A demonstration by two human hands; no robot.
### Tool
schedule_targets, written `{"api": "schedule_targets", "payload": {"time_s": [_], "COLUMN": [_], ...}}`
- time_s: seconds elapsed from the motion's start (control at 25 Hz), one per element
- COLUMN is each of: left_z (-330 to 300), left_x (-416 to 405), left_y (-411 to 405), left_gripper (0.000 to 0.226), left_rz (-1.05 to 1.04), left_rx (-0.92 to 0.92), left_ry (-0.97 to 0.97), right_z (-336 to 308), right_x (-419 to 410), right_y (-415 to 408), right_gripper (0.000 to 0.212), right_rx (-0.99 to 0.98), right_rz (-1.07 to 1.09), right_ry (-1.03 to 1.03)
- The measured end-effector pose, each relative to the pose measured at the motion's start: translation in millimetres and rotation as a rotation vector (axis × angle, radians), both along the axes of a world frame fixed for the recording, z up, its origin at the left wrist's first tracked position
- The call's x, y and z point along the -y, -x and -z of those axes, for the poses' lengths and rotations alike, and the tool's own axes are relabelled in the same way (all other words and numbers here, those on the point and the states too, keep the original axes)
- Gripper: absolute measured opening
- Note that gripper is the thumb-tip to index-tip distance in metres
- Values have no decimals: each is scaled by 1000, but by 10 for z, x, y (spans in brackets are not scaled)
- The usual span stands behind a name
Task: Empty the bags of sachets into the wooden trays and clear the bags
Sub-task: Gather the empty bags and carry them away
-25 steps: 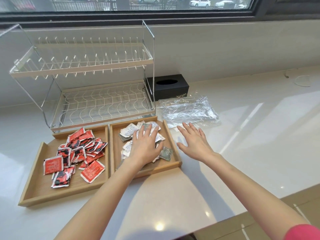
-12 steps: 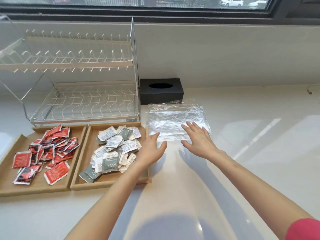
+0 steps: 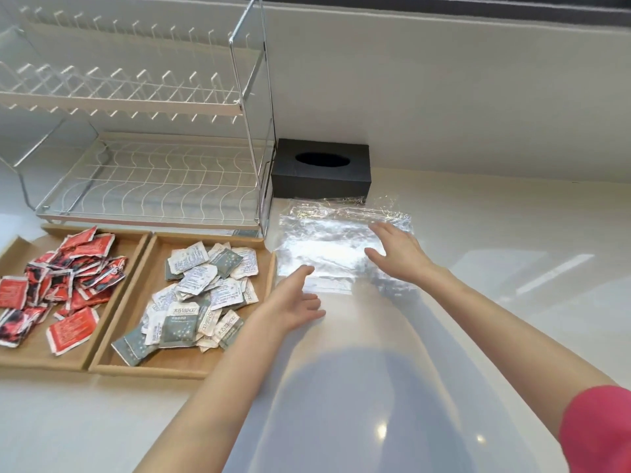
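Two open hands reach for the emptied bags, right of centre in the head view.
Left hand (image 3: 293,302) and right hand (image 3: 396,254), both spread wide and holding nothing, hover at the crinkled clear plastic bags (image 3: 327,240) lying flat on the white bench (image 3: 512,268); the slick film could slip or catch the right-hand wooden tray of grey-white sachets (image 3: 269,268) just beside it.

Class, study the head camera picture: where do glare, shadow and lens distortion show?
Head view: glare whitens the clear plastic bags between both hands; small bright spots and a soft shadow of the person lie on the glossy countertop; the wide lens bows the dish rack uprights.
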State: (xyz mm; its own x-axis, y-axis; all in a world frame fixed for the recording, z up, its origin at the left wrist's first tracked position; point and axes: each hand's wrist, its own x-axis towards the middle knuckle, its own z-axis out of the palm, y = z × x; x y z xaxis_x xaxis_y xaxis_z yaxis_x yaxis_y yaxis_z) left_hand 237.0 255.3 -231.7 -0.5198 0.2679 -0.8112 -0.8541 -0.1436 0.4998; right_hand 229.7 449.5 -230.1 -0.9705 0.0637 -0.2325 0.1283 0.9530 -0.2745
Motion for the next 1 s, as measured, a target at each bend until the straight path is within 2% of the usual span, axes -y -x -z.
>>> {"api": "schedule_targets", "payload": {"time_s": [0.12,0.28,0.48,0.88,1.0], "left_z": [43,151,253,326,326], "left_x": [-70,-135,-216,-369,-374], "left_y": [113,200,261,262,256], "left_gripper": [55,39,37,8,14], "left_rz": [-86,-151,-180,-157,-142], "left_rx": [100,134,113,35,29], "left_ry": [-108,-94,-78,-17,4], "right_z": [52,176,315,351,331], "right_x": [-139,-208,-246,-192,-160], "right_y": [327,656,887,923,888], "right_gripper": [60,67,77,70,63], "right_rx": [20,46,115,76,135], "right_rz": [-23,-28,-9,46,62], "right_ry": [-41,-57,-94,-153,-137]}}
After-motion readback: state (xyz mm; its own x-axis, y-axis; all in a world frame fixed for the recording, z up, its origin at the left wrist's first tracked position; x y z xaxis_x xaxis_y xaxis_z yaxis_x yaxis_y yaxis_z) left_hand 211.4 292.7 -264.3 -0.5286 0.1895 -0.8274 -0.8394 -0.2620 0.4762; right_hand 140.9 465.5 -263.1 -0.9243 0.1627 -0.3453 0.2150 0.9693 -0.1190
